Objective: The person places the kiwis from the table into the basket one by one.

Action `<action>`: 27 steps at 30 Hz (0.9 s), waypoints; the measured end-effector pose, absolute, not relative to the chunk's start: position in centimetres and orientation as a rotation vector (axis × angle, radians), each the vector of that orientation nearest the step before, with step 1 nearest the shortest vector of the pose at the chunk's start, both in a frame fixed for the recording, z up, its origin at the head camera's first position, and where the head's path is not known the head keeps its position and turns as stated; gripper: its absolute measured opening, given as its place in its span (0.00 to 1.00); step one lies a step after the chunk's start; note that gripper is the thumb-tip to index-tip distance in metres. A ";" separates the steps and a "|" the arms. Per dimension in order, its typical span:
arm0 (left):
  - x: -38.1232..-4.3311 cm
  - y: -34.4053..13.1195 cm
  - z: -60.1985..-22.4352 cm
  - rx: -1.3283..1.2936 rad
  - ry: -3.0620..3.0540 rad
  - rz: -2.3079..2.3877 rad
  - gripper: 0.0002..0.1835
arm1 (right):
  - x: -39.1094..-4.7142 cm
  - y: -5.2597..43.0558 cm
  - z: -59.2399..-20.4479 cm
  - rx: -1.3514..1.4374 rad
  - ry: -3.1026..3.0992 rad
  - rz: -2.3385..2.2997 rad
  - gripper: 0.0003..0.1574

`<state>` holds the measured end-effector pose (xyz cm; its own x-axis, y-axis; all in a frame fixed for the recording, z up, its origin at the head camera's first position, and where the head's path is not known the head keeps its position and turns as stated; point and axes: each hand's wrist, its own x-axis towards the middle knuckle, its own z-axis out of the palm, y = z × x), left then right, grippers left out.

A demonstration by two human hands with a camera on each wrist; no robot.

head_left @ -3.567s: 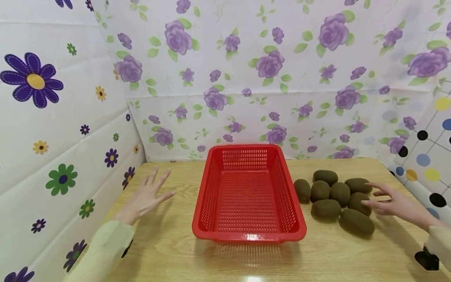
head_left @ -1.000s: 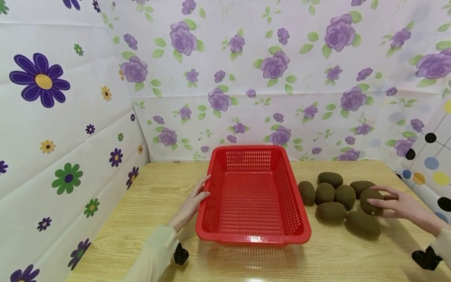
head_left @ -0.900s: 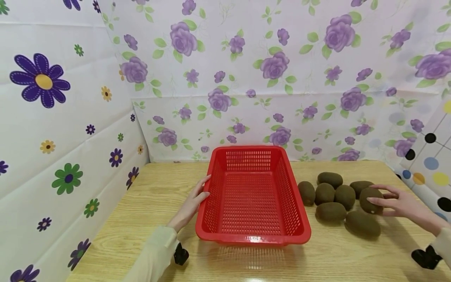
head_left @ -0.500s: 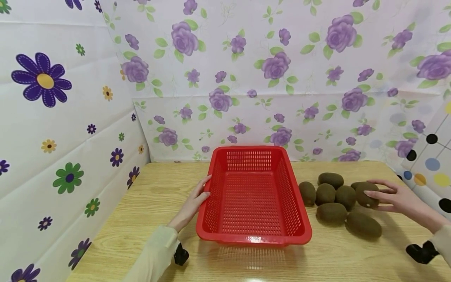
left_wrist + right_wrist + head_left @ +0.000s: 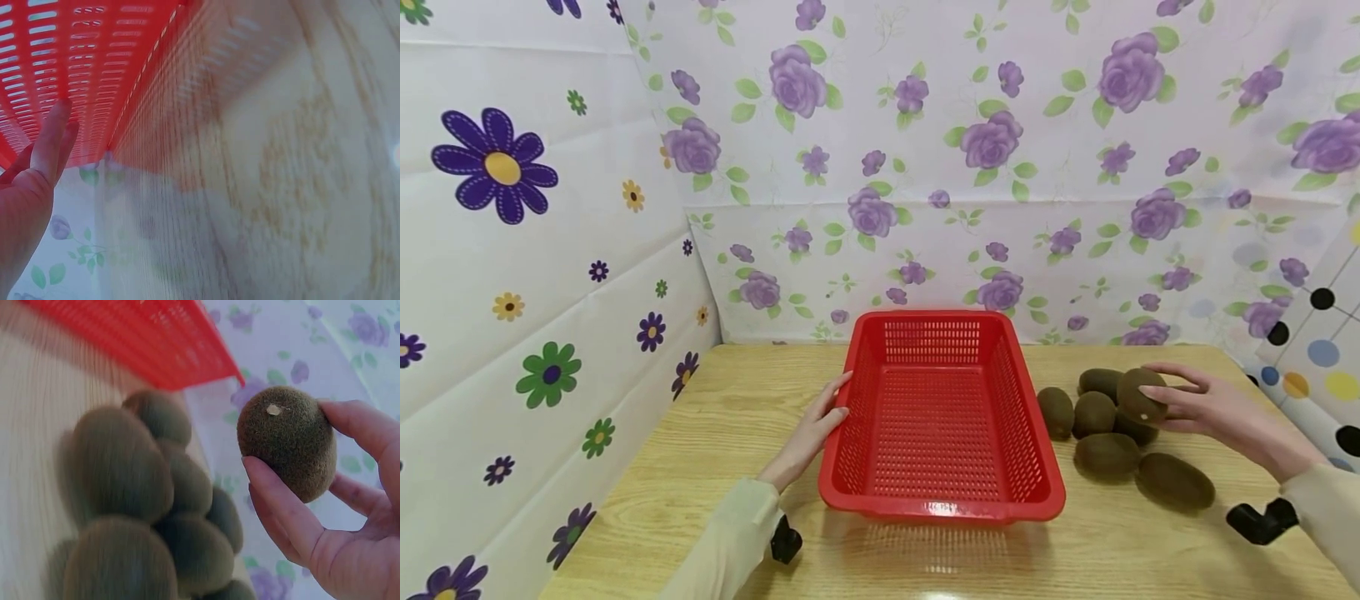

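A white cloth with purple roses (image 5: 992,142) hangs at twelve o'clock behind a pale wood table (image 5: 685,492), taking the red basket as the dial's centre. At nine o'clock the left hand (image 5: 807,435), fingers nearly straight, touches the basket's outer wall and rim. At three o'clock the right hand (image 5: 1213,408) pinches a brown kiwi (image 5: 1142,396) between thumb and fingers, in the air over the pile and apart from it in the right wrist view. The perforated red basket (image 5: 934,507) stands on the table. Beyond its right side, from three towards four o'clock, the other kiwis (image 5: 1107,456) lie close together, one partly hidden by the held fruit. A daisy-printed cloth (image 5: 550,275) covers the far nine o'clock side.
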<state>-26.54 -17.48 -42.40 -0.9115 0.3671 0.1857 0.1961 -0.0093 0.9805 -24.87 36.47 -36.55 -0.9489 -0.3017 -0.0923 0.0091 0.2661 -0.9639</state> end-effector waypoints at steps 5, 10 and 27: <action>-26.6 -17.5 -42.4 0.598 2.121 2.047 0.27 | -25.4 34.0 -35.7 -0.285 2.238 -1.786 0.37; -26.7 -17.5 -42.5 0.578 2.141 2.044 0.27 | -26.0 31.1 -34.6 -0.302 2.182 -1.849 0.37; -26.0 -17.3 -41.2 0.528 2.104 2.037 0.28 | -28.1 22.4 -32.2 -0.361 1.999 -1.956 0.36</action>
<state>-25.97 -17.34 -41.24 -0.9239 0.3618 0.1248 0.1365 0.0067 0.9906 -28.10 22.39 -32.23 -0.9169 -0.3959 -0.0505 0.0419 0.0303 -0.9987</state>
